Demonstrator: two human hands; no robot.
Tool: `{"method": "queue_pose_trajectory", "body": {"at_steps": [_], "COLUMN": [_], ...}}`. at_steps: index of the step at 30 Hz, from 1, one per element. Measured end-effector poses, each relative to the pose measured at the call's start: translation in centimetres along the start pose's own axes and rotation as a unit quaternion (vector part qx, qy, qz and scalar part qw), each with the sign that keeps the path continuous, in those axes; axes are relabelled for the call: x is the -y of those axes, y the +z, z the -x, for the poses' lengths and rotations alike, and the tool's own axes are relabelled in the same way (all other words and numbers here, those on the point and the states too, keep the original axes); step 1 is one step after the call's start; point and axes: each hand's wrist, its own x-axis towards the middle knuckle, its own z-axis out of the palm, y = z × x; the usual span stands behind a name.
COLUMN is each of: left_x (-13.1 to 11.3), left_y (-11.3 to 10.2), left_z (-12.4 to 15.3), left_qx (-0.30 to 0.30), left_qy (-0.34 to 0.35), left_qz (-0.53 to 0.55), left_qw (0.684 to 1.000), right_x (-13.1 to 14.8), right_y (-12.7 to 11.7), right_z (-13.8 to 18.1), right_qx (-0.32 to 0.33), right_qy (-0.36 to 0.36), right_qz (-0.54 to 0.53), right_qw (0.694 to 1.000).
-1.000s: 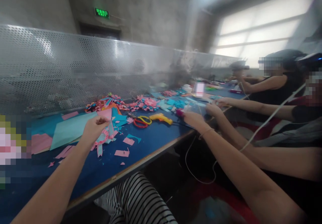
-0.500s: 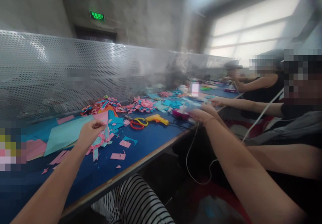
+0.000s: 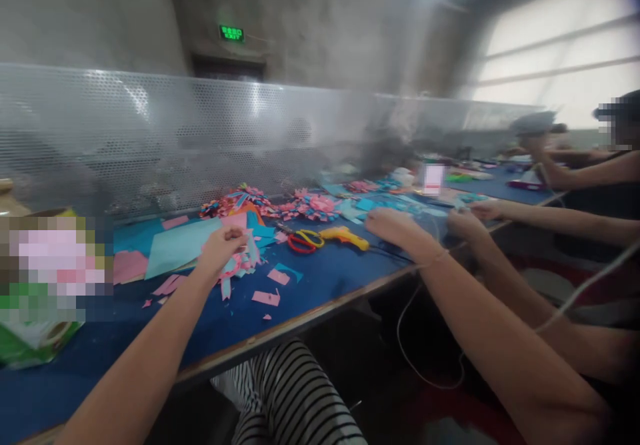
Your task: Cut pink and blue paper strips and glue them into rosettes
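Observation:
My left hand (image 3: 226,248) is over the paper scraps, thumb and fingers pinched together; what they hold, if anything, I cannot make out. Just under and beside it lies a pink and light-blue paper rosette (image 3: 239,266) with strip tails. My right hand (image 3: 393,227) reaches over the table to the right, back toward me, its fingers curled away and blurred. Between the hands lie red-and-yellow-handled scissors (image 3: 304,240) and a yellow glue gun (image 3: 345,235) with a dark cord. Behind my left hand are a light-blue sheet (image 3: 175,248) and pink paper (image 3: 131,266).
A pile of pink and blue paper rosettes (image 3: 315,205) lies before a perforated metal screen (image 3: 150,145). A green packet (image 3: 40,331) stands at left. A co-worker's hands (image 3: 467,221) work at right beside a white cord (image 3: 400,338). Pink scraps (image 3: 266,297) lie near the wooden table edge (image 3: 280,328).
The view has swung left, so the table things appear farther right. My right hand has moved left over the table, where a purple object showed before. My left hand stays pinched by the rosette.

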Motion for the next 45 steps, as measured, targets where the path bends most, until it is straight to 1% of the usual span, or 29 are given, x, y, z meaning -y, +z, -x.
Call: {"method": "queue_pose_trajectory", "body": {"at_steps": [2,3,4,5,6,7,8,9,10,12,13,14,15,17,19,22,29,32,37,41,45], "left_x": [0.3,0.4,0.4,0.4,0.4,0.4,0.4,0.4,0.4,0.6,0.7,0.9,1.0,1.2,1.4,1.5,1.6,1.8,2.1,2.1,2.1], "left_y": [0.1,0.1,0.1,0.1,0.0,0.0,-0.1,-0.1,-0.2,-0.3,-0.3,-0.3,-0.3,-0.3,-0.2,-0.2,-0.4,-0.3,-0.3,-0.4,-0.4], "left_z": [0.0,-0.1,-0.1,0.0,0.0,0.0,0.0,-0.1,-0.1,-0.2,-0.3,-0.4,-0.4,-0.5,-0.5,-0.5,-0.6,-0.7,-0.7,-0.7,-0.7], "left_qx": [-0.006,-0.013,-0.018,-0.022,-0.025,-0.027,-0.028,-0.029,-0.031,-0.041,-0.05,-0.059,-0.068,-0.083,-0.094,-0.105,-0.113,-0.113,-0.117,-0.108,-0.102], "left_qy": [-0.021,-0.032,-0.042,-0.051,-0.059,-0.064,-0.067,-0.068,-0.066,-0.054,-0.046,-0.04,-0.034,-0.028,-0.027,-0.028,-0.018,-0.008,0.012,0.017,0.016], "left_qz": [0.042,0.059,0.077,0.097,0.116,0.134,0.15,0.161,0.167,0.17,0.168,0.163,0.16,0.157,0.161,0.169,0.145,0.119,0.077,0.075,0.078], "left_qw": [0.999,0.998,0.996,0.994,0.991,0.988,0.986,0.984,0.983,0.983,0.984,0.984,0.984,0.984,0.982,0.98,0.983,0.986,0.99,0.991,0.992], "right_x": [5.3,7.9,10.4,12.7,14.5,16.0,17.0,17.8,18.2,18.7,18.8,19.0,19.1,19.3,19.5,19.6,19.7,20.0,20.2,20.1,20.0], "right_y": [-1.3,-2.0,-2.5,-2.8,-2.9,-2.8,-2.5,-2.0,-1.4,0.0,0.7,1.4,1.9,2.7,3.0,3.0,3.5,3.6,3.4,3.1,3.1], "right_z": [-0.6,-0.9,-1.4,-2.1,-3.0,-4.1,-5.3,-6.5,-7.7,-9.4,-9.9,-10.1,-10.0,-9.5,-8.8,-8.3,-8.8,-8.8,-8.5,-8.4,-8.4], "right_qx": [-0.011,-0.025,-0.036,-0.034,-0.025,0.0,0.051,0.108,0.166,0.242,0.258,0.265,0.266,0.254,0.235,0.212,0.174,0.169,0.152,0.15,0.15], "right_qy": [-0.036,-0.078,-0.114,-0.135,-0.153,-0.167,-0.169,-0.17,-0.168,-0.151,-0.148,-0.148,-0.15,-0.152,-0.154,-0.165,-0.138,-0.148,-0.15,-0.146,-0.144], "right_qz": [-0.109,-0.169,-0.224,-0.271,-0.317,-0.365,-0.418,-0.482,-0.543,-0.644,-0.681,-0.708,-0.726,-0.749,-0.762,-0.769,-0.765,-0.756,-0.752,-0.742,-0.738], "right_qw": [0.993,0.982,0.967,0.953,0.936,0.916,0.891,0.853,0.806,0.71,0.669,0.638,0.616,0.592,0.584,0.58,0.604,0.615,0.624,0.637,0.642]}}
